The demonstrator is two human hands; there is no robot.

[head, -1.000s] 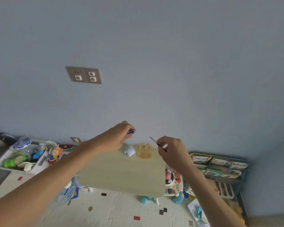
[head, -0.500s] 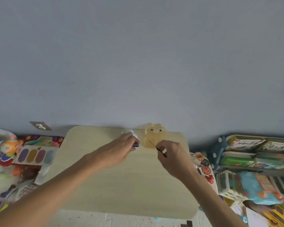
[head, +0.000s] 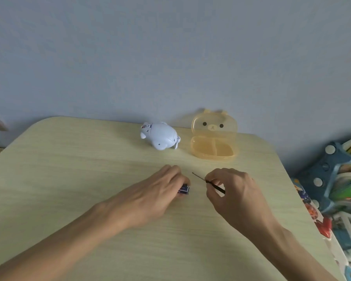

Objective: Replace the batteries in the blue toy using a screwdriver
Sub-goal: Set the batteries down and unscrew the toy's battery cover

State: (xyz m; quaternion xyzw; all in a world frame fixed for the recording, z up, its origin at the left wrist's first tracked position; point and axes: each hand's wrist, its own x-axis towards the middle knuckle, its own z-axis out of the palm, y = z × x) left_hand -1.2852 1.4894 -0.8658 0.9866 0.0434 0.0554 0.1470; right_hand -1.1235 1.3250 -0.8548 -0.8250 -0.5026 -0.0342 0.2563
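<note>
Blue toy (head: 160, 135): lay at the far edge of the table (head: 69, 169), close to the wall, just left of the open yellow box (head: 214, 136) and not touching it.
Bearing from hands: ahead of both, well apart; almost straight beyond the left hand (head: 156, 191), ahead and off to the left of the right hand (head: 233, 191).
Nearer hand: left, by judgement.
Long axis: ran across the view, upper left down to lower right.
Look of toy: pale blue, smooth, rounded animal body; two small dots on the near side; thin flap hung at the right end. Battery door not made out.
Left grip: curled round a small dark battery (head: 184, 189), low on the table, one end showing past the fingers.
Right grip: pinched a thin screwdriver (head: 208, 182), tip aimed up and left.
Likely need: free the left hand, then bring the toy nearer.
</note>
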